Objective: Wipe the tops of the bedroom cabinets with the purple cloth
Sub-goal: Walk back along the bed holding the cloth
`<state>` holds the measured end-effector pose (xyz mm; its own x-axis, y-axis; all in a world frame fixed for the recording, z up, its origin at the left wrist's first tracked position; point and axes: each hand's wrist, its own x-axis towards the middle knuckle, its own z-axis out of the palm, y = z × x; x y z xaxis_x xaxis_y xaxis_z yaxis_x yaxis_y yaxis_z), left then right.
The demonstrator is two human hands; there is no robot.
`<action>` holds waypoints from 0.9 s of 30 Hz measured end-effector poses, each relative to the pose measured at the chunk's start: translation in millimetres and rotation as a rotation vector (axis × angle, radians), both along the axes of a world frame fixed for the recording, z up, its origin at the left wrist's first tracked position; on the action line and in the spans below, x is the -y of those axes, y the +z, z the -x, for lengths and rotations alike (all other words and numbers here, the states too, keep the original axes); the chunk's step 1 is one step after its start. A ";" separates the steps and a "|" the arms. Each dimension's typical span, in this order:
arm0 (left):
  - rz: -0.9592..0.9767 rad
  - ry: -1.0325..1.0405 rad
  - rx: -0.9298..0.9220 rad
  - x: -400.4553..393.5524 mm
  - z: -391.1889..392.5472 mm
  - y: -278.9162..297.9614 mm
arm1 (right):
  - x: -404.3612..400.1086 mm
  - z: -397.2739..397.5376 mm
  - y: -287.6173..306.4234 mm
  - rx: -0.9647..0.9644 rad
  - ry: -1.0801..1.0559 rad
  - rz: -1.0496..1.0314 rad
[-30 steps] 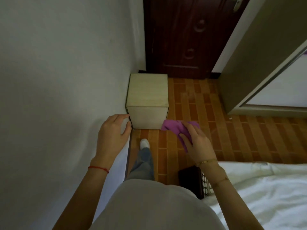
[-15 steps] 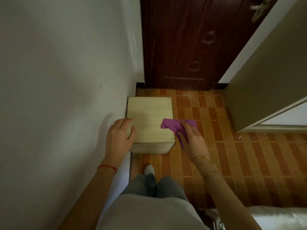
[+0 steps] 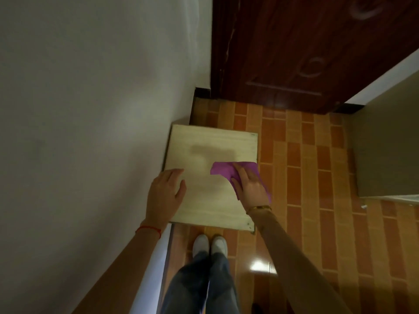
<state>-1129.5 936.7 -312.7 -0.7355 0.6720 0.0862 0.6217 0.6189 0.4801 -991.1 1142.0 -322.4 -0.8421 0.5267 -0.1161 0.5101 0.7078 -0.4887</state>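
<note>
Head view: right hand (image 3: 249, 189) pressing purple cloth (image 3: 223, 173) flat on cabinet (image 3: 210, 205) top's right edge; left hand (image 3: 166, 192) bracing, open. Risk: cloth overhanging, slipping off.

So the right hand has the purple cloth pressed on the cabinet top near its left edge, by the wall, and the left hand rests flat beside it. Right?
Not quite. In the head view the right hand presses the purple cloth on the cabinet top near its right edge, by the open floor, not by the wall. The left hand does rest flat on the wall side.
</note>
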 end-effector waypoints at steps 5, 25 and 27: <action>0.053 -0.017 0.028 -13.0 9.2 -88.9 | -12.3 28.1 -89.0 0.010 0.040 0.032; 0.077 0.028 0.046 -11.8 9.0 -66.5 | -21.8 5.3 -59.1 0.072 0.051 -0.028; 0.042 0.009 0.028 -10.2 6.8 -19.8 | -23.2 -4.1 -15.4 0.020 0.031 -0.040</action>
